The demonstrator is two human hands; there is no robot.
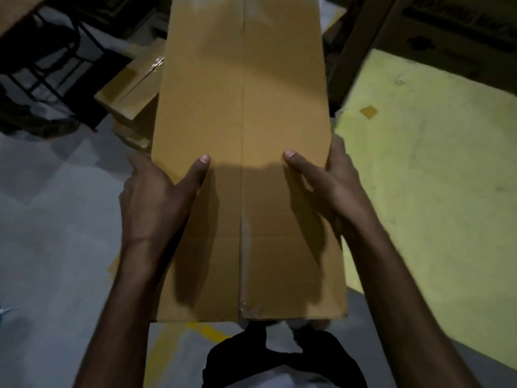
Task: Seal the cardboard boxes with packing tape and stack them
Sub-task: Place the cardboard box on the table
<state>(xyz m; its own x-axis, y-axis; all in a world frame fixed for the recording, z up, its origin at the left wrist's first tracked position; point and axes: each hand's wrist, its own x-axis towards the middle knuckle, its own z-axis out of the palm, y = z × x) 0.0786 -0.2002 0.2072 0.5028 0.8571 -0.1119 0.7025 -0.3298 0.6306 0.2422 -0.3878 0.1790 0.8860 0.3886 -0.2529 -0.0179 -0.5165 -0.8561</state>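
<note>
Grey concrete floor (56, 219) spreads to the left of a dim storeroom, with a yellow-green mat (433, 177) lying to the right and a painted yellow line (207, 330) near the person's feet. A person holds a long cardboard box (243, 107) out in front, lengthwise away from the body. Its flaps are closed, and clear packing tape (242, 261) runs along the centre seam, wrinkled at the near edge; what is inside cannot be seen. The left hand (156, 191) clamps the box's left edge and the right hand (333, 186) its right edge, thumbs flat on top and fingers curled round the sides, out of sight. Beyond the box on the left, smaller taped boxes (131, 91) are stacked on the floor, partly hidden by the held box. A dark metal frame (56, 65) stands at far left, and a large dark carton (447, 37) fills the upper right. Open floor lies to the left of the held box and open mat to its right.
</note>
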